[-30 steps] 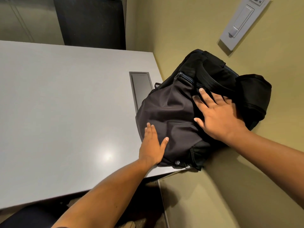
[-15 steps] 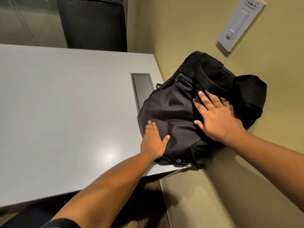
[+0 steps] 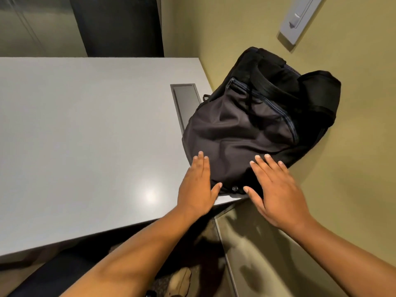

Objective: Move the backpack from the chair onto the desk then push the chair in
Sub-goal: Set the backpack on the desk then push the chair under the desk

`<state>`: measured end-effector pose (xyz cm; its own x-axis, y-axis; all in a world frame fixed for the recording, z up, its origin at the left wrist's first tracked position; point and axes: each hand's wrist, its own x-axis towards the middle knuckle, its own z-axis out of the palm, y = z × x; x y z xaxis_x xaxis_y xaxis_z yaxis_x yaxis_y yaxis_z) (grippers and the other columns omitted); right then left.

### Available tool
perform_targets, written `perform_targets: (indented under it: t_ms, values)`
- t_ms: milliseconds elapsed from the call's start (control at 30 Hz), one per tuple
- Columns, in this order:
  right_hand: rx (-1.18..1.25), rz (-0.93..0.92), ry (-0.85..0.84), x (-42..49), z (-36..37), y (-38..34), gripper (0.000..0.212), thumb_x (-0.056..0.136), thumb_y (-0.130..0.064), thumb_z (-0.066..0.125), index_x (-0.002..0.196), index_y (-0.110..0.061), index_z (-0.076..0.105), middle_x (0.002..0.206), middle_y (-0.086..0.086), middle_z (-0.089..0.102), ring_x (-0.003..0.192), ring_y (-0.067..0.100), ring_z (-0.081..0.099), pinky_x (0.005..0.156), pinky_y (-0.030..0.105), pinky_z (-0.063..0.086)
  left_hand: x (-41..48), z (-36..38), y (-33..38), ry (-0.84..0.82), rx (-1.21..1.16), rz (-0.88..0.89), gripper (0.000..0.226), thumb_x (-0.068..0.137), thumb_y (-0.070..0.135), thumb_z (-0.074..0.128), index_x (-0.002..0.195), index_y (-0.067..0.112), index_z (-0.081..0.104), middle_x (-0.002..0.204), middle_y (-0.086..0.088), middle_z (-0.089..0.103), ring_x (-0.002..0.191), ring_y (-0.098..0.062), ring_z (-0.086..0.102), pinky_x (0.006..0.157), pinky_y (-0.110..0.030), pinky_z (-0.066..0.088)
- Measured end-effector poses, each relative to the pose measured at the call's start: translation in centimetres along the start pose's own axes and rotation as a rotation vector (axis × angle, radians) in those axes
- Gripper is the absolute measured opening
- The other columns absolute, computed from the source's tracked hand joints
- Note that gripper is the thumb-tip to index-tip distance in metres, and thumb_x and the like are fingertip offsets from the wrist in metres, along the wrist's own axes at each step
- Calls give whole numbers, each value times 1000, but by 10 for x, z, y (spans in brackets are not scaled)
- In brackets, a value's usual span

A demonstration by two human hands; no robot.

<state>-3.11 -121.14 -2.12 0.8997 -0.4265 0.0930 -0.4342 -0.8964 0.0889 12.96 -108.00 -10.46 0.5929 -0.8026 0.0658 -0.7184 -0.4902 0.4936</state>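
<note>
A dark grey and black backpack lies on the right end of the grey desk, leaning against the olive wall. My left hand rests flat with fingers together at the bag's near left corner. My right hand hovers open with fingers spread over the bag's near right edge; it grips nothing. A dark curved shape at the bottom left, below the desk edge, looks like the chair, mostly hidden by my left forearm.
A recessed cable tray is set in the desk just left of the bag. The olive wall with a light switch bounds the right side. A dark panel stands behind the desk. A shoe shows on the floor.
My right hand has slid back from the middle of the bag to its near edge. My left hand stayed at the near left corner. The view moved closer to the desk.
</note>
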Motion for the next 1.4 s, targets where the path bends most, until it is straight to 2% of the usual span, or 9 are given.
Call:
perform_targets:
  t_ms: [133,233,300,500,633,867,1167,1400]
  values:
    - [83,124,-17,-25,14,-14,67,95,-58,32,147,-15,38,155,5,38,148,20,23,120,42,20,-25,-1,2,-55,69,36,77,98,54,36,153,13,1,162,-6,-7,148,-21,-5,117,-31,1]
    - [129,178,-32,-40,22,-26,68,95,-60,29,149,-19,34,157,2,35,148,17,19,121,37,13,-39,-6,5,-91,75,41,77,98,56,33,153,15,-2,161,-3,-11,147,-18,-10,119,-34,1]
    - [151,190,-39,-49,26,-36,70,95,-60,28,150,-18,32,158,2,32,149,15,17,121,34,8,-49,-11,6,-100,63,36,77,98,56,32,153,15,-4,161,-3,-13,146,-17,-13,120,-35,2]
    - [196,174,-9,-70,26,-51,69,96,-57,30,149,-13,33,157,4,33,147,13,17,121,28,2,-79,-21,15,-90,43,13,81,97,59,29,152,14,-9,160,-4,-17,146,-17,-17,115,-28,-7]
    - [225,156,17,-92,23,-55,70,96,-58,31,150,-14,32,158,3,31,148,13,16,121,28,2,-106,-24,18,-103,78,13,88,94,66,29,152,12,-8,158,-4,-20,145,-17,-18,118,-31,-5]
    - [243,80,53,-141,7,-57,71,96,-59,31,152,-15,27,159,2,27,149,12,13,121,29,3,-162,-27,47,-77,96,-69,86,95,62,31,152,9,-4,160,-8,-12,147,-20,-12,120,-35,2]
    - [308,28,78,-220,-14,-67,74,94,-62,26,152,-17,27,160,1,27,148,12,14,122,35,11,-254,-35,89,12,195,-84,85,95,61,33,153,9,-2,161,-10,-8,147,-20,-9,119,-35,2]
    - [396,16,74,-270,-30,-98,74,93,-64,25,152,-20,27,160,-1,26,149,12,14,120,34,11,-316,-57,92,58,149,-117,82,95,66,20,153,12,1,161,-5,-8,146,-16,-12,117,-30,-3]
